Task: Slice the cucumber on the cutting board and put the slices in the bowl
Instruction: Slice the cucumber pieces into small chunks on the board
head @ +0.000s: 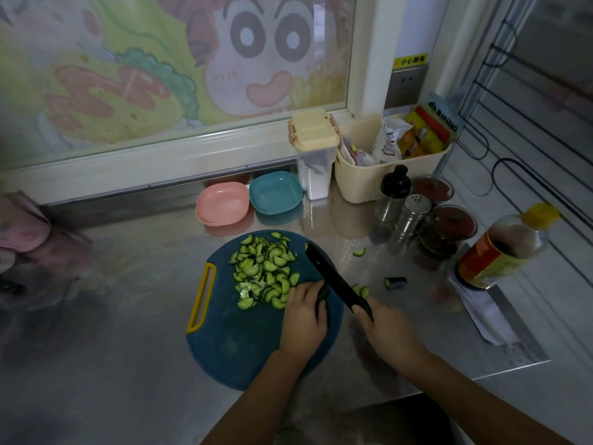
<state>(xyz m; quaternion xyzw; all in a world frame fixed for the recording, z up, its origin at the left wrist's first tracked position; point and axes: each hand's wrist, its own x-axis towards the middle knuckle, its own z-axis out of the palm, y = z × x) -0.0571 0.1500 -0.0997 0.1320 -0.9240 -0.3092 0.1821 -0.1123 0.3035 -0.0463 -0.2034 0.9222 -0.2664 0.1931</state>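
A round blue cutting board (224, 348) with a yellow handle lies on the steel counter. A heap of half-moon cucumber slices (264, 271) covers its far part. My left hand (305, 319) holds down a short dark cucumber piece (323, 295) at the board's right side. My right hand (383, 329) grips a black knife (333, 277), whose blade lies right next to that piece. A pink bowl (222, 203) and a blue bowl (276, 193) stand behind the board, both with nothing in them.
Stray slices (361, 290) and a cucumber end (396, 282) lie on the counter right of the board. Shakers (409, 224), jars, a sauce bottle (500, 248), a cream basket (391, 165) and a lidded container (314, 155) crowd the back right. The counter edge runs at the lower right.
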